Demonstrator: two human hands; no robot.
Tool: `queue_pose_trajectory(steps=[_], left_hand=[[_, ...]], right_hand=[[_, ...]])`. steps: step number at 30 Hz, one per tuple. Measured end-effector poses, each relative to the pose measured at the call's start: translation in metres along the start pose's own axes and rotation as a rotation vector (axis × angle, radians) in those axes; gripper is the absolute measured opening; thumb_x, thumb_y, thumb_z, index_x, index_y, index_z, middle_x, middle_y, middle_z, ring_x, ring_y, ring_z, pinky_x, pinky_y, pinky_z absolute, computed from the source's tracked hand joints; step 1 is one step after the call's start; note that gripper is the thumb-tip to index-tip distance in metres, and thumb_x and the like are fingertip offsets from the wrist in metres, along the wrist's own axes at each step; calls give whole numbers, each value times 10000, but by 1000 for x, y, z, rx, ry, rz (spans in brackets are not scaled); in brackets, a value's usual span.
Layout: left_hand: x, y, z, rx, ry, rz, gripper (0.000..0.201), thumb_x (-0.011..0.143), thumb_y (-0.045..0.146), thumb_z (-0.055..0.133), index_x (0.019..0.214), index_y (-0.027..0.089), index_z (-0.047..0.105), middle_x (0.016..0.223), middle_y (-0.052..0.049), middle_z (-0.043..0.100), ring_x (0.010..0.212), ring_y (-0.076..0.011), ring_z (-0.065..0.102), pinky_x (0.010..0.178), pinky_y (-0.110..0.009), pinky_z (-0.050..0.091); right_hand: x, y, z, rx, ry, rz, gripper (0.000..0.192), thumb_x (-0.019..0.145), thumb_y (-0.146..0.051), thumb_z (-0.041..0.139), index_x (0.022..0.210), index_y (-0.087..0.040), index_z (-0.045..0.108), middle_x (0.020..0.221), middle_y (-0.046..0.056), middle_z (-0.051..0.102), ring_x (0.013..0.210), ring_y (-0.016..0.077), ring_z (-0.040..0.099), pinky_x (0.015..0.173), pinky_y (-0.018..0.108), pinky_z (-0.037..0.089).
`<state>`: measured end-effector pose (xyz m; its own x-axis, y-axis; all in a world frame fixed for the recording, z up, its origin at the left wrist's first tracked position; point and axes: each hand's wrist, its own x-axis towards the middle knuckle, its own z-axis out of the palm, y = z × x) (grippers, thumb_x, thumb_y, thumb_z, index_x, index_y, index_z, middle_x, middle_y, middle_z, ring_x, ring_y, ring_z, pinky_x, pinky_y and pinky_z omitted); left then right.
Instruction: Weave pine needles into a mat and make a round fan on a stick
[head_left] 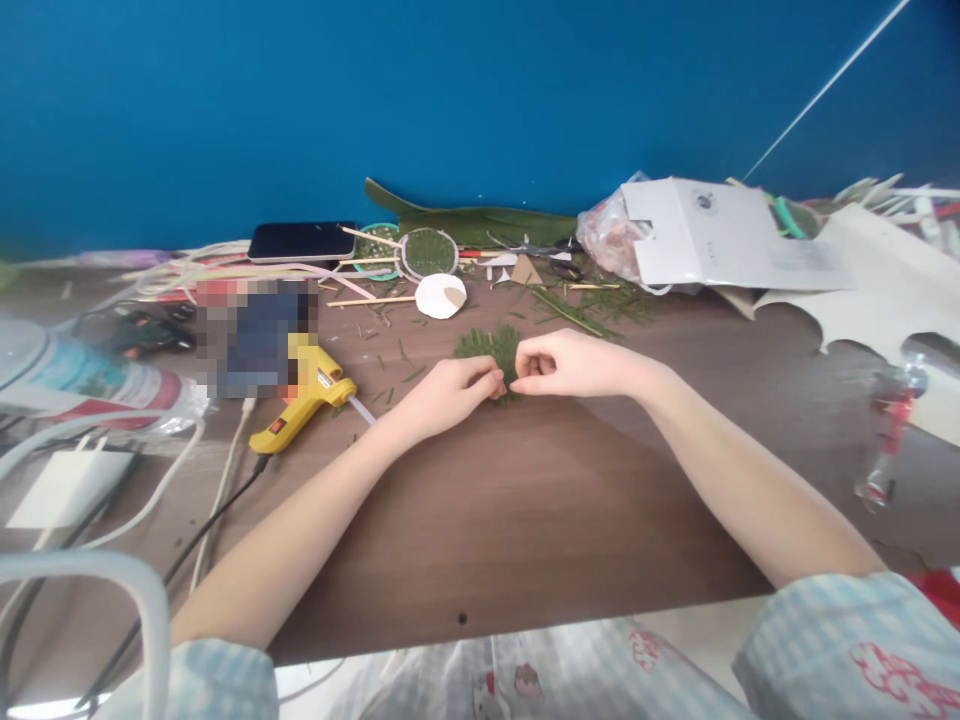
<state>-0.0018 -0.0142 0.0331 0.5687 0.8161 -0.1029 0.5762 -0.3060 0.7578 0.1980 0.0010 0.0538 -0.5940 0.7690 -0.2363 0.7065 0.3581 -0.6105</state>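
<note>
A green leafy piece (487, 342) made of fine, needle-like bits lies low over the middle of the brown table. My left hand (459, 395) is closed in a pinch at its lower edge. From the other side my right hand (562, 366) has its thumb and curled fingers pinched at the right edge. The fingertips of both hands nearly meet, and they hide part of the piece. Left of my hands lies a yellow glue gun (300, 405), its nozzle pointing right. Behind them is a white disc (439, 296) on a thin stick.
A leaf-covered round (429, 254) on a stick, a phone (301, 242) and scissors (551, 250) lie along the back by the blue wall. A white box (697, 235) stands back right. At left are cables, a charger (71, 487) and a plastic-wrapped container (90, 375).
</note>
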Motion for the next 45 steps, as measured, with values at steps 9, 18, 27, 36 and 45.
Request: queue_pose_trajectory(steps=[9,18,27,36,45], left_hand=[[0,0,0,-32,-6,-1,280,879,267,335,788,191,589,810,11,653,778,-133,582,755,-238,421],[1,-3,0,-123,-37,15,298,900,312,312,862,182,577,819,-7,633,810,-138,585,791,-257,422],[-2,5,2,4,-17,8,245,887,287,347,873,198,574,801,15,629,759,-127,578,738,-229,420],[-1,9,16,92,90,34,189,856,306,462,808,174,590,765,-2,655,661,-127,561,622,-221,382],[1,11,20,136,145,21,247,850,317,455,697,168,581,616,25,570,543,-93,462,556,-208,322]], right_hand=[[2,2,6,79,-32,34,95,691,-159,526,776,-199,532,665,-25,612,568,107,543,507,218,371],[3,2,10,96,0,54,104,680,-125,500,751,-200,510,638,-37,607,499,91,536,472,208,383],[4,0,7,231,20,60,75,721,-160,523,766,-198,476,617,-37,597,503,96,548,509,222,407],[0,-7,2,320,-6,-34,123,807,-256,502,887,-218,418,818,5,658,720,141,601,657,275,418],[-4,-5,-8,180,-50,-5,125,844,-274,429,917,-217,514,868,4,688,774,149,591,660,262,384]])
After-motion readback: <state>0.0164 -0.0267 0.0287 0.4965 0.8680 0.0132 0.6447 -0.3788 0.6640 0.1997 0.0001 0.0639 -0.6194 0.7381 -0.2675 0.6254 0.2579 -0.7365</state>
